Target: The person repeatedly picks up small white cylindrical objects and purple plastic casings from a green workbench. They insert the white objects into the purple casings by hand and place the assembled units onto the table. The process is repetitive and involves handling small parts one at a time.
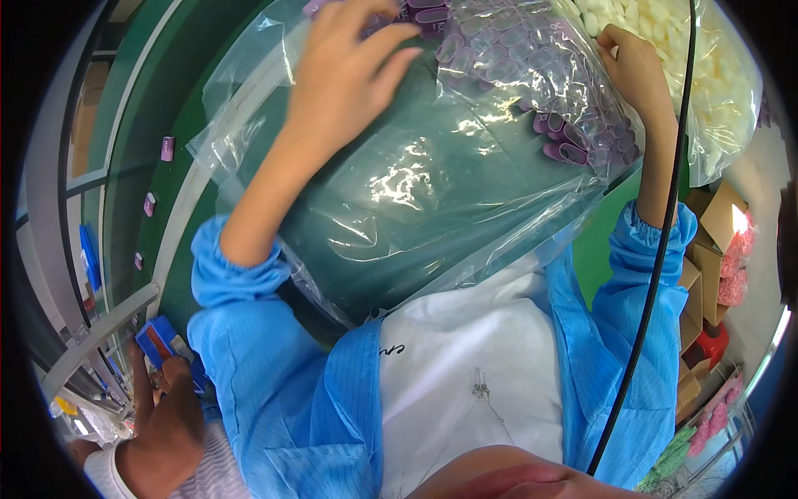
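A large clear plastic bag lies across the green surface in front of me. Small purple oval plastic shells are heaped in its far right part, and a few loose ones lie beyond. My left hand hovers above the bag's far left side, fingers spread and somewhat bent, with nothing seen in them. At the bag's right edge my right hand has its fingers curled against the film, pinching it. Beside that hand is another clear bag full of cream-coloured pieces.
Several purple pieces lie spaced out on a green belt at the left. A co-worker's hand is near a blue box at lower left. Cardboard boxes with pink pieces stand at the right. A black cable hangs across the view.
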The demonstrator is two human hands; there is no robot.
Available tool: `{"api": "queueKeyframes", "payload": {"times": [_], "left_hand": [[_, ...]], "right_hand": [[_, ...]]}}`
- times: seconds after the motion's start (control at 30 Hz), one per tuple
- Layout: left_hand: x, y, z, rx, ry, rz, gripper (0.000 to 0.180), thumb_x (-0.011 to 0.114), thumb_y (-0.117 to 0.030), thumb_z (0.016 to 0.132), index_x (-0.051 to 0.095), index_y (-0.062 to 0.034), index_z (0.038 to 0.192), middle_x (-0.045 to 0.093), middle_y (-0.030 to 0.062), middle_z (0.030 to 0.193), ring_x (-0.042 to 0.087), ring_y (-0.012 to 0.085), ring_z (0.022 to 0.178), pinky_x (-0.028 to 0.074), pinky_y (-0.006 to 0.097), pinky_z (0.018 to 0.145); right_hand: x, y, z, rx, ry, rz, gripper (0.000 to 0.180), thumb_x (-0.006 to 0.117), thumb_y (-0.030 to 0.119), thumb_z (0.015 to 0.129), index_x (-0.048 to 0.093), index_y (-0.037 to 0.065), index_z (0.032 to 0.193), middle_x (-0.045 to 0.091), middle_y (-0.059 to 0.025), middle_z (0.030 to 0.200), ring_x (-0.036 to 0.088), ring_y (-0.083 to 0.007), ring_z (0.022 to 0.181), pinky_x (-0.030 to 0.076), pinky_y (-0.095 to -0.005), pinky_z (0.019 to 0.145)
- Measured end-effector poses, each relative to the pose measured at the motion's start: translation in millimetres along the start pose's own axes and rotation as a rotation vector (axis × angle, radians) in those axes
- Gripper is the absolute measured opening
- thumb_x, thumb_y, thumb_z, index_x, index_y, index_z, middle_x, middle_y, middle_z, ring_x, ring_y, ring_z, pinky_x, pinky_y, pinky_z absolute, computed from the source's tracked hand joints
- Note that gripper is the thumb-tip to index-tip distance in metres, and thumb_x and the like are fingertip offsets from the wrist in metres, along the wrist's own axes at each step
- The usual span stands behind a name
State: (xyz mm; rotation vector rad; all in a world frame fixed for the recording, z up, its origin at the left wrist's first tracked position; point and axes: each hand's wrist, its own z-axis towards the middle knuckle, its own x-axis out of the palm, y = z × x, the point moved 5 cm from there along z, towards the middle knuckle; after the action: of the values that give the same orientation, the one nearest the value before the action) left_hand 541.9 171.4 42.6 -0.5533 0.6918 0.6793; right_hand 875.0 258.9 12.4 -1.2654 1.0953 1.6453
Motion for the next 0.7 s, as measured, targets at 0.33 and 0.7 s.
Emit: {"api": "queueKeyframes", "payload": {"times": [0.33,0.7], "left_hand": [[-7,-14,-4,-0.234,0.1,-0.18,0.022,0.08,-0.002,0.079,0.068,-0.0036,0.096,0.073,0.0064,0.097,0.067,0.0208,0.09,0.052,0.033,0.085],[16,-78,-75,-0.459,0.244,-0.591,0.06,0.082,0.001,0.073,0.052,-0.0087,0.124,0.075,0.0057,0.099,0.072,0.0279,0.091,0.058,0.034,0.072]], "right_hand": [[-40,55,-63,-0.033,-0.482,0.454,0.023,0.069,0.008,0.094,0.069,0.0,0.116,0.066,-0.0044,0.094,0.06,-0.0101,0.08,0.049,-0.0247,0.075],[-2,191,-121,-0.573,-0.217,0.71,0.031,0.07,-0.004,0.061,0.068,-0.009,0.092,0.065,-0.0152,0.092,0.061,-0.0287,0.078,0.053,-0.0357,0.065]]}}
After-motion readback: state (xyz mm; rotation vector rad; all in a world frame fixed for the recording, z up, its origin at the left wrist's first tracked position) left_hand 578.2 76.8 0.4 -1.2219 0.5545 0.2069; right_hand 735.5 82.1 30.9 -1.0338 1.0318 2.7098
